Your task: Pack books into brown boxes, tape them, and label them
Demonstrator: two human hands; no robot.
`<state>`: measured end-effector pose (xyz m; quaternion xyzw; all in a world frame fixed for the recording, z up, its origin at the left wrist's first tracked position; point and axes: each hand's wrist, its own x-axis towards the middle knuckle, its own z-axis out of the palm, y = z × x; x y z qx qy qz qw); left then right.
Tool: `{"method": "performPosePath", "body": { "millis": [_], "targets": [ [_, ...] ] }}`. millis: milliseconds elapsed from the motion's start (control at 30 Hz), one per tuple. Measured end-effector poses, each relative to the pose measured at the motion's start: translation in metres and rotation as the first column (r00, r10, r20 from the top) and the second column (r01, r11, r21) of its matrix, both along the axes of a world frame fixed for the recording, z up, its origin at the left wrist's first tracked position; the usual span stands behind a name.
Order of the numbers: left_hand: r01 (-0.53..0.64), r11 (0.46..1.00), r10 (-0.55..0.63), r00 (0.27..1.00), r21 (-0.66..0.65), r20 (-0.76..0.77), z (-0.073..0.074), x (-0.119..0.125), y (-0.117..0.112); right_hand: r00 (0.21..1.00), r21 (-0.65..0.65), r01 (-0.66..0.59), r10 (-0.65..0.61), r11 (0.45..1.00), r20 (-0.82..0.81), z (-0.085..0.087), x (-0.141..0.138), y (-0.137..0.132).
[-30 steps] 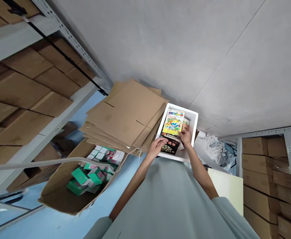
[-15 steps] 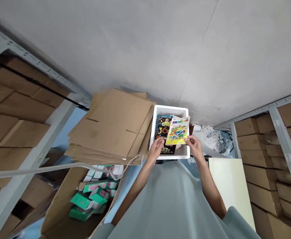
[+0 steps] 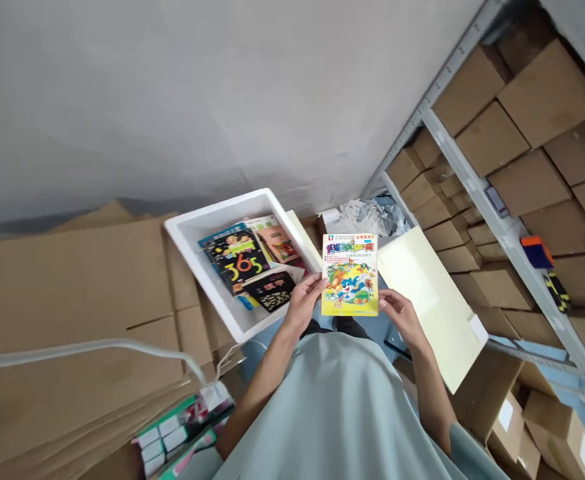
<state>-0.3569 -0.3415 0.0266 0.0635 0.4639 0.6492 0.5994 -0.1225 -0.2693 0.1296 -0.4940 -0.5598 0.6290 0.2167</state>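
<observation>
A yellow and white picture book [image 3: 350, 277] with cartoon animals on its cover is held up between my two hands. My left hand [image 3: 305, 301] pinches its lower left edge. At the lower right edge, my right hand [image 3: 400, 313] grips it with thumb and fingers. To the left is a white foam box [image 3: 200, 283] with several books inside. Among them are a black book marked 365 [image 3: 237, 257], a smaller black book [image 3: 272, 290] with a grid on its cover and a book with a brown picture [image 3: 276, 243].
Flattened cardboard [image 3: 72, 280] is stacked at the left, with a white cable [image 3: 122, 343] across it. Green and white small boxes [image 3: 172, 433] lie below. A pale yellow board [image 3: 422, 293] is at the right, near shelves of brown cartons [image 3: 537, 187]. White paper scraps [image 3: 367, 217] are heaped by the wall.
The yellow picture book has come out from over the foam box to its right, held in both hands. My view has turned right, and the left hand has closed on the book's edge.
</observation>
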Motion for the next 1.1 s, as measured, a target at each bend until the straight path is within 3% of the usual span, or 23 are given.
{"method": "performPosePath", "body": {
  "millis": [133,300,433,600,767,867,967,1100],
  "targets": [
    [0.123,0.992,-0.121,0.991,0.037,-0.055,0.016,0.042,0.018,0.988,0.064,0.154,-0.152,0.986,-0.04,0.004,0.049,0.008],
    [0.198,0.98,-0.192,0.971,0.028,-0.139,0.03,0.104,0.048,0.961,0.025,0.242,-0.236,0.97,-0.144,-0.009,0.115,0.022],
    [0.242,0.97,-0.236,0.96,0.026,-0.153,0.037,0.17,0.074,0.93,-0.016,0.285,-0.281,0.958,-0.236,-0.019,0.179,0.029],
    [0.364,0.931,-0.361,0.923,0.002,-0.129,0.042,0.26,0.106,0.89,-0.052,0.307,-0.306,0.95,-0.339,-0.021,0.267,0.035],
    [0.481,0.877,-0.471,0.848,-0.02,-0.244,0.05,0.322,0.135,0.821,-0.086,0.442,-0.441,0.893,-0.364,-0.024,0.339,0.04],
    [0.575,0.817,-0.553,0.763,-0.037,-0.335,0.055,0.346,0.15,0.773,-0.132,0.52,-0.531,0.844,-0.348,-0.032,0.359,0.04],
    [0.659,0.75,-0.626,0.679,-0.057,-0.384,0.057,0.368,0.167,0.717,-0.186,0.605,-0.631,0.774,-0.295,-0.038,0.363,0.038],
    [0.663,0.749,-0.589,0.679,0.02,-0.439,0.062,0.385,0.192,0.612,-0.177,0.738,-0.756,0.651,-0.233,-0.042,0.359,0.037]
  ]
}}
